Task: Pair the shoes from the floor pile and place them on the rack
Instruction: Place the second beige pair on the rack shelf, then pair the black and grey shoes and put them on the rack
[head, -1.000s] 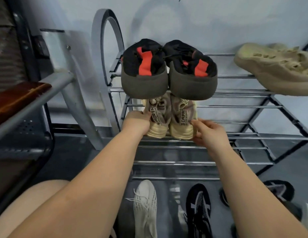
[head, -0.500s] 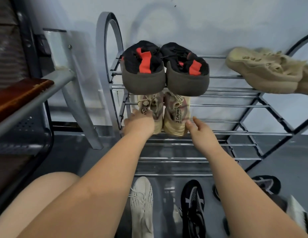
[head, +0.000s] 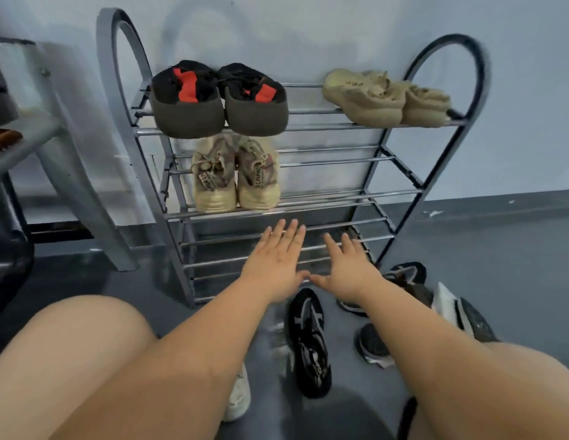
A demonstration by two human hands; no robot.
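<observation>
The beige pair (head: 235, 176) sits at the left end of the rack's (head: 340, 198) second shelf, so I judge this pairing done. My left hand (head: 273, 265) and right hand (head: 350, 268) hover flat, fingers spread, holding nothing. Next I need a match: the black knit sneaker (head: 310, 341) lies on the floor just below both palms.

Beige sneakers (head: 235, 177) sit paired on the rack (head: 337, 198) below the black-and-red pair (head: 219, 101); left hand (head: 273, 265) and right hand (head: 348, 269) hover flat, holding nothing.
</observation>
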